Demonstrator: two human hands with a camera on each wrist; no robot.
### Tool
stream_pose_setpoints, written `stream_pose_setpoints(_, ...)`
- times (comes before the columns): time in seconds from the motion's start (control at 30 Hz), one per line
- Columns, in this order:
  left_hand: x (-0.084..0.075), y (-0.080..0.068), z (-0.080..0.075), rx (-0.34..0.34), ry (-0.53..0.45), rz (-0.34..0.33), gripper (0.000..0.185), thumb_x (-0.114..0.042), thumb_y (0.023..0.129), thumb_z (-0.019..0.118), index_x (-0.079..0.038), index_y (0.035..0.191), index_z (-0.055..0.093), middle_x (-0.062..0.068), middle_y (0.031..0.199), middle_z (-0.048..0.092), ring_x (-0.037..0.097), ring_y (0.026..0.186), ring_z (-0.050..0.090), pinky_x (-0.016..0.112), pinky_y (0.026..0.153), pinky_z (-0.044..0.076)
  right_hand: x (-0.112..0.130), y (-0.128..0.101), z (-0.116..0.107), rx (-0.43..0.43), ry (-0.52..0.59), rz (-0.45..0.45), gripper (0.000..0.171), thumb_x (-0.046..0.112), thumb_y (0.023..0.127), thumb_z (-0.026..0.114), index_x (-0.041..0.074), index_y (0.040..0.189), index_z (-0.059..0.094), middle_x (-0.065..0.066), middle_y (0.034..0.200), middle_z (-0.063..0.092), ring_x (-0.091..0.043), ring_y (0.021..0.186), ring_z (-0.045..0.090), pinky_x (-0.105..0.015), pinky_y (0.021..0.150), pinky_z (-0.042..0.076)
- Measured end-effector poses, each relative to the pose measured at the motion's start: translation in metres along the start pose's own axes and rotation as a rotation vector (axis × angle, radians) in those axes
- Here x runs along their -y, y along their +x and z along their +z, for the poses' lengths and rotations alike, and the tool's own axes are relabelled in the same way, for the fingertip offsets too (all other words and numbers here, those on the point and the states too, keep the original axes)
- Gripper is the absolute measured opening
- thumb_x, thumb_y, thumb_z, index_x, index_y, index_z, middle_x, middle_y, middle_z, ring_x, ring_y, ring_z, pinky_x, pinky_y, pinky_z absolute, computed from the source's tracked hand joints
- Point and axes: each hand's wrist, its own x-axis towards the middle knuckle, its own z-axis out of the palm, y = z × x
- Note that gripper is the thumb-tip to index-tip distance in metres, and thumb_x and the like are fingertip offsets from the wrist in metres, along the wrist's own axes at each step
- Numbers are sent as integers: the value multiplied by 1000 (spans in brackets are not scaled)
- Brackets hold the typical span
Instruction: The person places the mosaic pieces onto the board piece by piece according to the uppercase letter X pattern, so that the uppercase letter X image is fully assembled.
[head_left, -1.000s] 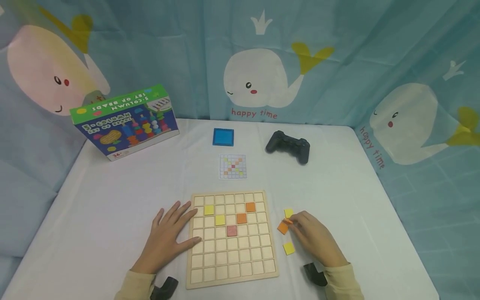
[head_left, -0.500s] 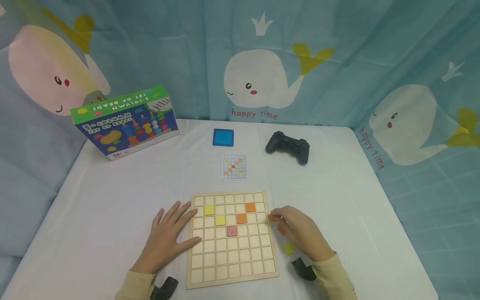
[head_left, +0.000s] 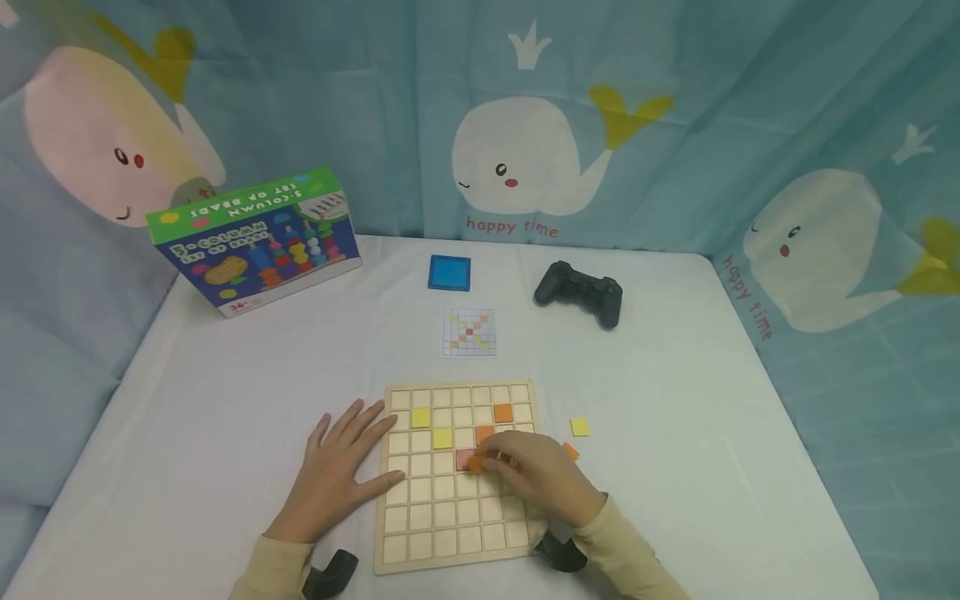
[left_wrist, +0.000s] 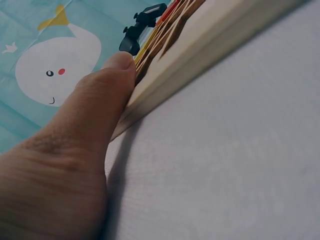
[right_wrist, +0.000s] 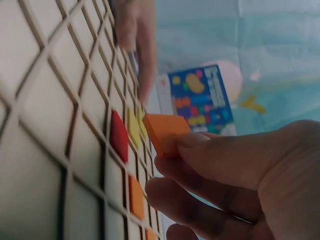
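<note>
between right fingers (right_wrist: 210, 150), orange tile (right_wrist: 165, 131), above board (head_left: 457, 533)

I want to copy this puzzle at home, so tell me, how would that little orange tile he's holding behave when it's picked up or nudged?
The orange tile looks like a flat, thick-edged square, so probably stiff and light. The right hand pinches it by fingertips alone, suggesting little weight. Being flat, it should slide rather than roll, and likely sits steadily in a cell of the wooden board.

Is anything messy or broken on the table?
Nothing looks broken or spilled. Two spare tiles lie loose on the cloth beside the wooden board: a yellow tile and an orange tile. The toy box leans tilted near the curtain. The right hand pinches another orange tile over the board.
</note>
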Motion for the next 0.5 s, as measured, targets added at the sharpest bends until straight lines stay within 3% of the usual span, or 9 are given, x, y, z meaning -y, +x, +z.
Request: stream_pose_setpoints(0.5,0,0,-2,2,2,0,78,-68,77,63,-26,141,47,1,152,38,31,142,27,62,112,14,15,15,29,216,20,73,14,26,94,62,20,105,67,13,95,68,2,85,61,-15,78,50)
